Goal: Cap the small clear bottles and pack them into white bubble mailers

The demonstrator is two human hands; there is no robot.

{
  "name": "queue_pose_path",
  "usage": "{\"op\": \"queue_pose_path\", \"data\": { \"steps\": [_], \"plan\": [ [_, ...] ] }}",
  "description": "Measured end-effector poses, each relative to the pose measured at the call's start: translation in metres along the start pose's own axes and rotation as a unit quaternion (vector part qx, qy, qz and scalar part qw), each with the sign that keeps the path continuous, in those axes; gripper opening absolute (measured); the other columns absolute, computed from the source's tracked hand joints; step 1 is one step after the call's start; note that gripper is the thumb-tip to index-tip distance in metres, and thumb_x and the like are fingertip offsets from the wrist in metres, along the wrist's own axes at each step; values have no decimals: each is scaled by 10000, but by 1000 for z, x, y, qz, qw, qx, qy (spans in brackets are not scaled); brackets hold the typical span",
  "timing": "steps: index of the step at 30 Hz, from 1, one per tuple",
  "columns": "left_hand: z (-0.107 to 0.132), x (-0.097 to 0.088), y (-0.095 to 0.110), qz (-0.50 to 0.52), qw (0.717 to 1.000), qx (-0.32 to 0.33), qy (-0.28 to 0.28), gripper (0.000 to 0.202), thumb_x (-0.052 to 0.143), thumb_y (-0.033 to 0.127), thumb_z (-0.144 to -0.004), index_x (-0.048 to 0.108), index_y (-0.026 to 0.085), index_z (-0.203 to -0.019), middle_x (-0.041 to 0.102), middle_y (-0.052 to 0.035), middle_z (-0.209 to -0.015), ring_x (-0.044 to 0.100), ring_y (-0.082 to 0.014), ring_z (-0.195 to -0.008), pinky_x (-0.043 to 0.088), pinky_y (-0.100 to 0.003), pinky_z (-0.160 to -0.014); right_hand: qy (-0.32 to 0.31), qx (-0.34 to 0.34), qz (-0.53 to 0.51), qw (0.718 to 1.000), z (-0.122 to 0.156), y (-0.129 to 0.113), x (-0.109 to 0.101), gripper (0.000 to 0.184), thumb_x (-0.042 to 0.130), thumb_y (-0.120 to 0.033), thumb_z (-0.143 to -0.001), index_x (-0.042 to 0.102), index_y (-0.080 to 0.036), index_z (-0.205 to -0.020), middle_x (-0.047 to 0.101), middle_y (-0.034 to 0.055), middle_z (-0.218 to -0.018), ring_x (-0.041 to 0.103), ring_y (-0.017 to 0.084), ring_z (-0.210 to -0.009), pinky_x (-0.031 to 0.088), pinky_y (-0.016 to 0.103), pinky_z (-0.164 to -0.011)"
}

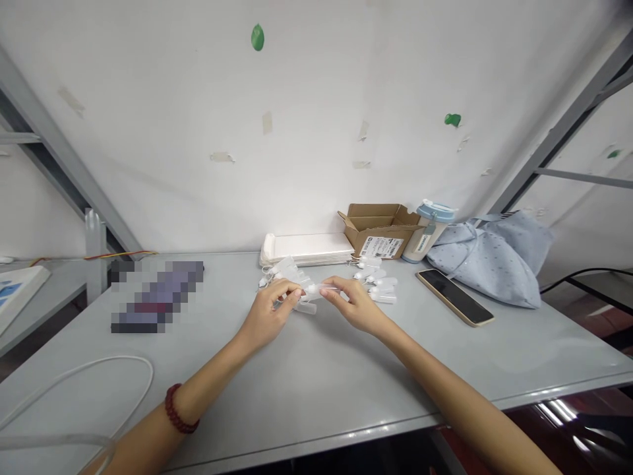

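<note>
Between my hands, at the middle of the grey table (297,382), is a small translucent plastic bottle (311,289) with a white cap. The fingers of my left hand (270,310) pinch at its left end, partly covering it. My right hand (359,307) pinches the clear end with thumb and forefinger. Just behind my left hand lies a heap of similar small bottles (287,266), some with thin loops of string. To the right of my right hand, several more small bottles (382,282) lie side by side.
Against the wall are a stack of white flat packs (311,245), an open cardboard box (380,231) and a blue-lidded cup (429,231). A phone (455,298) and light-blue cloth bag (489,260) lie right. A pixelated object (158,297) and white cable (99,361) are left.
</note>
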State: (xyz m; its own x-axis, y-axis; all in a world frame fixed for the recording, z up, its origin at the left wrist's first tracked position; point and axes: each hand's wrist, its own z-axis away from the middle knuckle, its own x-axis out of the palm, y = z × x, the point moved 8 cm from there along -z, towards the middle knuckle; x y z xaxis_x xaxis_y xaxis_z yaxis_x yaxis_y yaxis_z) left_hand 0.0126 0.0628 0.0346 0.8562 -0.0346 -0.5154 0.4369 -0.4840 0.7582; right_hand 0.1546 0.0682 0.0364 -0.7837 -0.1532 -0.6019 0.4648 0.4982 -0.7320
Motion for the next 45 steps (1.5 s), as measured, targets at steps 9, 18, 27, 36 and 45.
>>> {"op": "queue_pose_path", "data": {
  "steps": [9, 18, 27, 36, 45],
  "plan": [
    [2, 4, -4, -12, 1000, 0, -6, 240, 422, 294, -879, 606, 197, -760, 604, 2, -745, 503, -151, -737, 358, -256, -677, 1, -25, 21, 999, 1, -1, 3, 294, 412, -368, -911, 610, -151, -924, 639, 35, -790, 548, 132, -695, 377, 222, -568],
    [1, 7, -6, -47, 999, 24, -10, 137, 515, 282, -818, 614, 202, -765, 619, -3, -757, 515, -160, -764, 376, -262, -689, 20, -108, 93, 990, 1, -7, 5, 278, 436, -373, -905, 583, -149, -977, 642, 66, -802, 565, 162, -704, 419, 277, -647],
    [-3, -2, -14, -51, 998, -19, 23, 180, 499, 338, -823, 632, 219, -847, 654, -21, -887, 540, -174, -837, 407, -287, -705, 35, -112, 120, 986, -3, 0, -3, 255, 437, -357, -908, 579, -158, -984, 645, 75, -841, 573, 179, -758, 432, 302, -684],
    [3, 2, -13, -61, 998, -26, 11, 188, 465, 301, -827, 598, 197, -744, 616, -26, -765, 533, -178, -785, 376, -236, -533, 27, -107, 123, 986, 0, 2, 8, 267, 417, -351, -914, 574, -149, -988, 645, 83, -806, 573, 176, -717, 433, 293, -659],
    [4, 4, -12, -76, 997, -18, 2, 187, 460, 292, -830, 590, 188, -745, 602, -27, -749, 531, -171, -769, 374, -227, -526, 14, -109, 114, 987, 0, 2, 12, 262, 412, -333, -920, 568, -135, -991, 637, 81, -819, 569, 165, -725, 417, 267, -651]
  ]
}}
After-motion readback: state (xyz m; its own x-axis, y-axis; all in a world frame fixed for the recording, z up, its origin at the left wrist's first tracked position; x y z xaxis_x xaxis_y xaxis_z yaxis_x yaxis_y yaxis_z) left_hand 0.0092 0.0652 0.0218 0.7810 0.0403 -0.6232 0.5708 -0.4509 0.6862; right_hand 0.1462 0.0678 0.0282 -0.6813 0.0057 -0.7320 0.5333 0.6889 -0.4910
